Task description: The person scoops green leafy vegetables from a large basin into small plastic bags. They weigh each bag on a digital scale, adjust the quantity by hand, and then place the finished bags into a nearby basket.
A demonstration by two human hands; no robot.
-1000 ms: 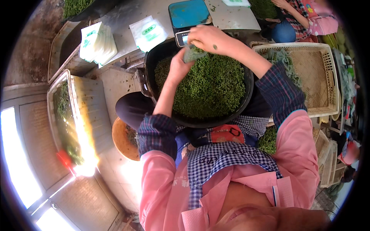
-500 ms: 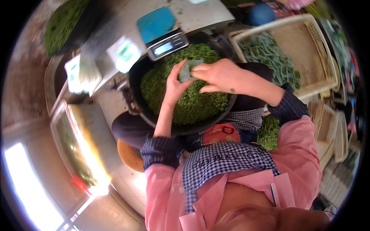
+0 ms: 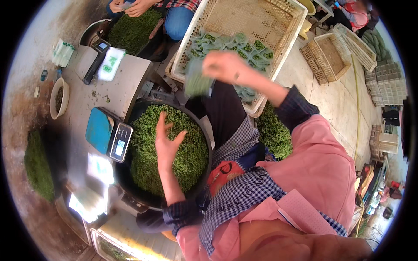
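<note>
since the frame half a second ago, the bag [image 3: 197, 82] has moved away from the tub [image 3: 210, 145] to the crate [image 3: 237, 19], carried by the right hand [image 3: 224, 67], while the left hand [image 3: 166, 143] has stayed behind over the tub; the whole view has also turned toward the right. the bag, cloudy and greenish, hangs now above the near edge of the crate, close to its left corner; if it touches this edge, i cannot tell. the right fingers are clamped on its upper end, although blurred. the left fingers are spread apart and hold nothing that i can see, over the small green berries [image 3: 150, 174] which fill the tub.

i judge the step in hand as the carrying across of one filled bag. the next move seems to call for a free place by the other filled bags [image 3: 259, 58], which cover the crate's near half, and a soft opening of the right fingers.

farther out, the scale [image 3: 99, 129] stands at the desk's [image 3: 76, 124] right edge, beside the tub. beyond the desk's far right corner is a co-worker's hand [image 3: 140, 6].
</note>
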